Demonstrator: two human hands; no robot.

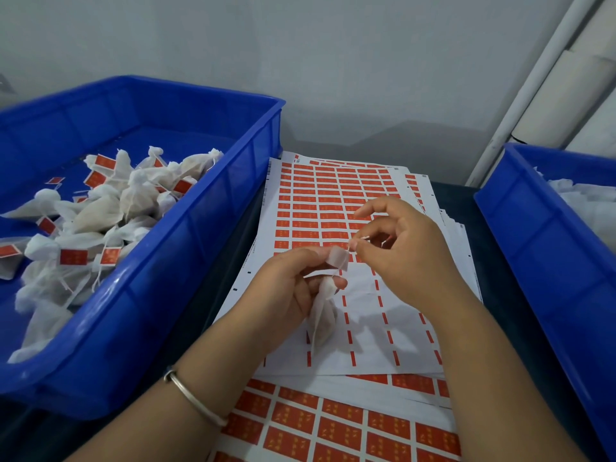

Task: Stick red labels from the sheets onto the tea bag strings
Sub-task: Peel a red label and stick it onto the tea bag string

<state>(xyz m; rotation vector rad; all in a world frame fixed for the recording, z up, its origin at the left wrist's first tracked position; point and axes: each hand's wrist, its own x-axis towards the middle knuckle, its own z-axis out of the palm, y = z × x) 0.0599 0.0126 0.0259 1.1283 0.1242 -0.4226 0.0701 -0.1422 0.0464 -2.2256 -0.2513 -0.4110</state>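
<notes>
Blue plastic walls close in the work area on two sides: a big crate (186, 248) stands at the left, its long rim running just beside the label sheets (336, 201), and a second crate (546, 261) stands at the right with a strip of dark table (480, 235) between it and the paper. A grey wall and a white pipe (533, 81) shut off the far side. The open room lies over the sheets in the middle, where both hands work.

Over the sheets, the left hand (286, 295) is curled around a white tea bag (321, 315), whose body hangs down from the fingers above the stripped part of the top sheet. The thumb and forefinger of that hand also pinch a small pale label (338, 258), held up with its back showing. The right hand (403, 248) is just beside it, thumb and forefinger pinched on the thin string (353, 243) at the label's edge, the other fingers loosely spread. A metal bangle (193, 398) sits on the left wrist.

Finished tea bags with red tags (100, 208) lie heaped in the left crate. White bags (586, 201) show in the right crate. More sheets of red labels (333, 425) lie nearest, overlapped by the top sheet.
</notes>
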